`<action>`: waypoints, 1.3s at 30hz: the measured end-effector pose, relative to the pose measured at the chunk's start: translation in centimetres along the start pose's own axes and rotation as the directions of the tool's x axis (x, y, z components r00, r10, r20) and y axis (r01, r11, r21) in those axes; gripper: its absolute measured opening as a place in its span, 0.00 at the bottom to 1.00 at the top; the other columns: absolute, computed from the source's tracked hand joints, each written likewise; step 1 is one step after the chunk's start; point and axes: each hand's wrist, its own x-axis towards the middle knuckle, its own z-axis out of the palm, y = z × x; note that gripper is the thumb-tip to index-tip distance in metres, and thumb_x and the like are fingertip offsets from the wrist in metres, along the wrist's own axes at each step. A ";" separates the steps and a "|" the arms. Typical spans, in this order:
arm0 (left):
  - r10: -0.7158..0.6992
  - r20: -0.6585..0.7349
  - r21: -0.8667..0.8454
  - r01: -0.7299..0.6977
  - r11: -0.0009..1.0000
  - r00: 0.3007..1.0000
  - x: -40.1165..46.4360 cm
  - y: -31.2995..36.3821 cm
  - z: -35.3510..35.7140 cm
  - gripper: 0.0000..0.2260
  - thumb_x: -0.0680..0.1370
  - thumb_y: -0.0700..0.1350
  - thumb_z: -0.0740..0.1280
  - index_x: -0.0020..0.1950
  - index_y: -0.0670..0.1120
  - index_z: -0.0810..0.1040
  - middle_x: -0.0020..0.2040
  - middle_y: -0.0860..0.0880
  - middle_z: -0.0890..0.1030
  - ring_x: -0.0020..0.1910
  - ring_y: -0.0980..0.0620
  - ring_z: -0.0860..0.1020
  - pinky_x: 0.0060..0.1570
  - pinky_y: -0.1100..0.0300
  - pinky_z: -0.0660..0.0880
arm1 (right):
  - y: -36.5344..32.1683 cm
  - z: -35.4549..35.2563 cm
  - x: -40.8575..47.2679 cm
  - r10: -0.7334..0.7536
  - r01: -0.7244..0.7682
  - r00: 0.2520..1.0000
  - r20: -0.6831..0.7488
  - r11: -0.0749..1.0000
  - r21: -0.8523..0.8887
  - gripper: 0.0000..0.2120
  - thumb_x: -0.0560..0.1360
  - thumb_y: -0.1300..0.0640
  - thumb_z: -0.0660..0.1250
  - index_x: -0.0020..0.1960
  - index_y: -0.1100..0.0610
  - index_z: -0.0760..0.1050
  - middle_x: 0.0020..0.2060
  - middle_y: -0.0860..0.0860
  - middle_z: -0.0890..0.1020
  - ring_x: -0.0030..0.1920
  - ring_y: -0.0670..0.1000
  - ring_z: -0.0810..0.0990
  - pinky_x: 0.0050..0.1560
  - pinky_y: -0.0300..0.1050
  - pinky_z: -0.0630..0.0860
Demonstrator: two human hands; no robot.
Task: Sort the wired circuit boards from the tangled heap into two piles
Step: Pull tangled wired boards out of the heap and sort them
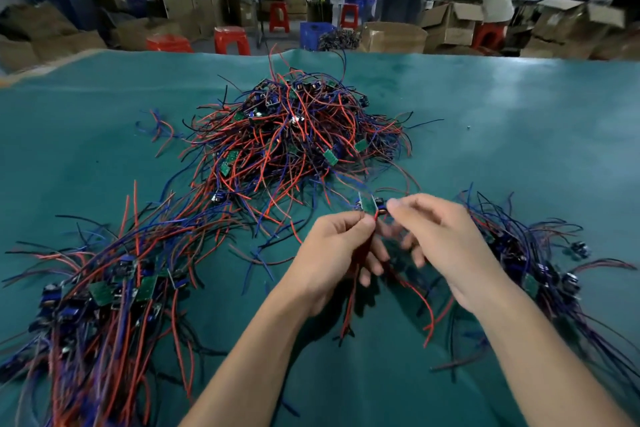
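A tangled heap (294, 135) of small green circuit boards with red, blue and black wires lies in the middle of the green table (485, 114). A sorted pile (104, 291) lies at the near left, and a second pile (533, 263) at the near right. Both hands hover just in front of the heap. My left hand (336, 253) pinches the red and dark wires of one small board (370, 205), which stands above my fingertips. My right hand (446, 239) pinches that board's right end with its fingertips. The wires hang down between my hands to the table.
Loose wire ends trail out from all three piles across the table. A tiny speck (468, 127) lies at the right. Beyond the far edge stand red stools (231, 40), cardboard boxes (446, 26), a blue crate (317, 35) and several people at benches.
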 end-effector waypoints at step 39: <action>0.047 0.005 -0.013 -0.047 0.999 0.999 -0.3 0.0 0.0 0.10 0.74 0.50 0.70 0.46 0.43 0.80 0.42 0.41 0.85 0.31 0.53 0.80 0.24 0.66 0.69 | 0.6 0.2 0.3 -0.022 -0.031 0.988 0.150 0.939 0.342 0.09 0.79 0.67 0.68 0.53 0.60 0.85 0.40 0.53 0.84 0.36 0.51 0.77 0.38 0.41 0.71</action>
